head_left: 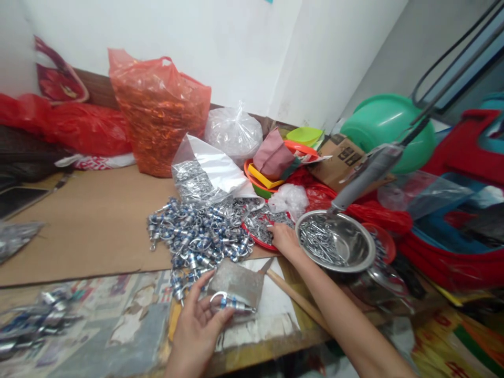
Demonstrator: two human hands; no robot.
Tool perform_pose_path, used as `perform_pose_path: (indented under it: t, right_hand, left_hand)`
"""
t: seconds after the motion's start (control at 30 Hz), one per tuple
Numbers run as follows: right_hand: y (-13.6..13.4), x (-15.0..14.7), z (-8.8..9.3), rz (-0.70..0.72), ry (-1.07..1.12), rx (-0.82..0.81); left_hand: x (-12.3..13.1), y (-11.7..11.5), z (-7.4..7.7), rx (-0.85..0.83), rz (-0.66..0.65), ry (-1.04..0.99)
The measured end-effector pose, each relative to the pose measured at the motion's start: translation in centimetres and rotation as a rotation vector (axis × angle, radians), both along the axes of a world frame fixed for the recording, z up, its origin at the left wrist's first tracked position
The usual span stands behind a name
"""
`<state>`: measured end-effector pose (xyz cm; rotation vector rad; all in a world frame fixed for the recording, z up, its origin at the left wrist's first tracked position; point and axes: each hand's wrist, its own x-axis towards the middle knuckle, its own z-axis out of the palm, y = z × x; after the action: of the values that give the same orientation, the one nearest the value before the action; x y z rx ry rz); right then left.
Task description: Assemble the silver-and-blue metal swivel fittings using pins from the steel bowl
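Note:
My left hand [197, 328] pinches a small silver-and-blue metal clasp [232, 304] over a grey stone block [238, 282] near the table's front edge. My right hand [284, 239] reaches forward into a red tray [263, 242] of small silver parts, its fingers curled down among them; what they grip is hidden. A large heap of the same silver-and-blue clasps [197, 236] lies between both hands on the brown cardboard [86, 226].
A steel bowl [338, 247] of metal pins sits right of my right hand, a wooden stick [295, 296] below it. Behind stand an orange plastic bag [157, 115], clear bags of parts [205, 176], coloured trays [271, 173], a green basin [384, 126] and red stools [464, 152].

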<state>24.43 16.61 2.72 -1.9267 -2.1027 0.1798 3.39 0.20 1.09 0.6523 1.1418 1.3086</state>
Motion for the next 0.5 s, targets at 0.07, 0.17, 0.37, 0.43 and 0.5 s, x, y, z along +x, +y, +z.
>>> perform_pose_path:
  t: [0.07, 0.17, 0.37, 0.43, 0.5]
  right_hand:
    - [0.5, -0.1, -0.5, -0.011, 0.020, 0.003]
    - [0.6, 0.3, -0.4, -0.035, 0.100, 0.018]
    - [-2.4, -1.1, 1.7, -0.008, 0.371, -0.019]
    - [-5.1, -2.8, 2.2, 0.071, 0.492, -0.104]
    - [-7.8, -4.5, 2.5, 0.179, 0.711, -0.259]
  left_hand:
    - [-0.1, 0.1, 0.0, -0.014, -0.009, 0.005]
    - [-0.3, 0.2, 0.2, -0.011, -0.023, 0.006]
    - [0.1, 0.1, 0.1, 0.017, 0.040, -0.038]
    - [0.2, 0.0, 0.1, 0.027, 0.064, -0.035]
    - [0.3, 0.0, 0.1, 0.030, 0.065, -0.033]
